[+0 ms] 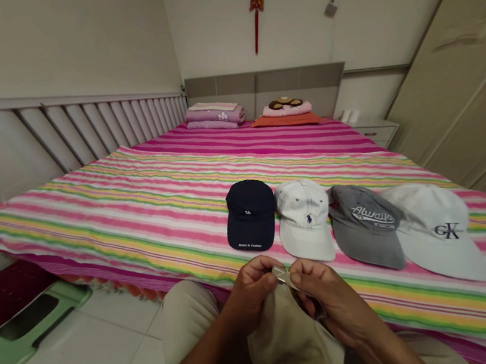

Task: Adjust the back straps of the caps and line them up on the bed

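Note:
A beige cap [292, 341] is held over the person's lap, its back strap raised between both hands. My left hand [256, 291] pinches the left end of the strap between thumb and fingers. On the other end, my right hand [325, 297] closes its thumb and fingers, with more fingers curled below at the cap's edge. Beyond the hands, a navy cap [251, 217], a white cap with a small dark logo [305, 218], a grey cap [364, 225] and a white cap with "GK" letters [442, 232] lie in a row on the striped bedsheet [162, 217].
Folded purple bedding [216, 116] and a pink pillow stack [287, 109] rest near the headboard [234, 90]. A green stool [32, 326] stands on the tiled floor at left. A white nightstand [375, 130] is at the far right, near the wardrobe [458, 73].

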Available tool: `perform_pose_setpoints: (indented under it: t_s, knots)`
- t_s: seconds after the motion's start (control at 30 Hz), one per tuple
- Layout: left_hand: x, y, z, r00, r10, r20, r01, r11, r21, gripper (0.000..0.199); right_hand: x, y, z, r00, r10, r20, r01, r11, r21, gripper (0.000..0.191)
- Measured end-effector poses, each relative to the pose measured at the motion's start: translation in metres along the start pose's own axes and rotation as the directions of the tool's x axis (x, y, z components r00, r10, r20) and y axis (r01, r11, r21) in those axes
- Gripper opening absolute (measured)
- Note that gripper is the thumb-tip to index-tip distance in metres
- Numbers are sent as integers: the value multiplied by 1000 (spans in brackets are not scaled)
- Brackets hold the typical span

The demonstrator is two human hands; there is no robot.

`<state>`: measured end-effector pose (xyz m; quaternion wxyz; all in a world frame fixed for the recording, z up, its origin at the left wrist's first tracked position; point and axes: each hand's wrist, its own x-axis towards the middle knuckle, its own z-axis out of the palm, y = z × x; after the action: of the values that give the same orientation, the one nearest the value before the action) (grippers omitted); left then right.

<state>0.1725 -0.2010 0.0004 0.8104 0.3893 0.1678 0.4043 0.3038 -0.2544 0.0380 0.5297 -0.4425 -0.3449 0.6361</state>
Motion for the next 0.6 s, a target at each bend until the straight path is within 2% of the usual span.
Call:
perform_pose_setpoints:
  t_s: [0.2,0.4,0.6]
  knots:
    - [-1,-2,2,999,22,39,-24,999,30,23,-1,0,3,1000,-2,-31,1,999,-51,28]
    - [-2,-1,0,998,65,14,-66,997,50,22,-3,-2,-4,1000,4,27,-2,996,-93,27]
    - [-2,-4,1,999,42,35,-44,997,63,23,-2,3,-4,999,27,25,-24,996,-83,29]
